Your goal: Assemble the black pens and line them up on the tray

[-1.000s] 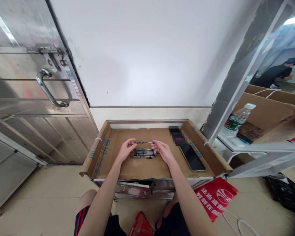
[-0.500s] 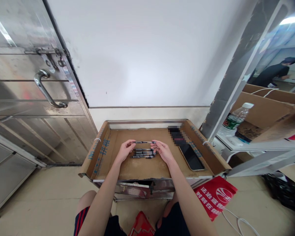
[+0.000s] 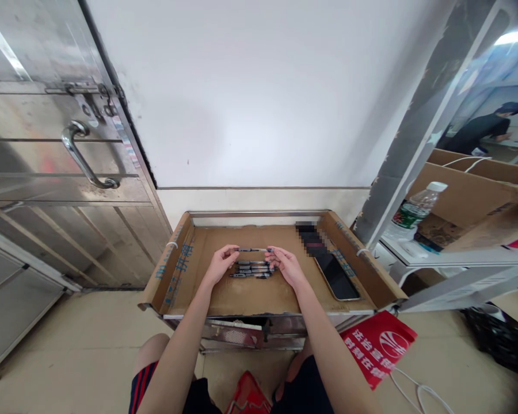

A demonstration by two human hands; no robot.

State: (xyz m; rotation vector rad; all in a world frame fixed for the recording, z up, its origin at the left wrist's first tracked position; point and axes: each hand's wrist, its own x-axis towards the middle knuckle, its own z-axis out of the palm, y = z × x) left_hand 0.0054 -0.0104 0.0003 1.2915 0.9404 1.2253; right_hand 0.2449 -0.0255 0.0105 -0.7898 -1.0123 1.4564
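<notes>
Left hand (image 3: 219,267) and right hand (image 3: 287,265) pinching 1 pen (image 3: 254,250) by its ends, fingers closed on it, level above the pens (image 3: 252,269) on the worktop (image 3: 250,296), clear of them.

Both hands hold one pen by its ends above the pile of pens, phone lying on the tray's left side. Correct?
Not quite: the phone lies on the right side of the tray, as the head view shows. Both hands, left and right, do hold one pen above the pile.

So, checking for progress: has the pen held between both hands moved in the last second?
No. The pen sits above the pen pile, as before.
</notes>
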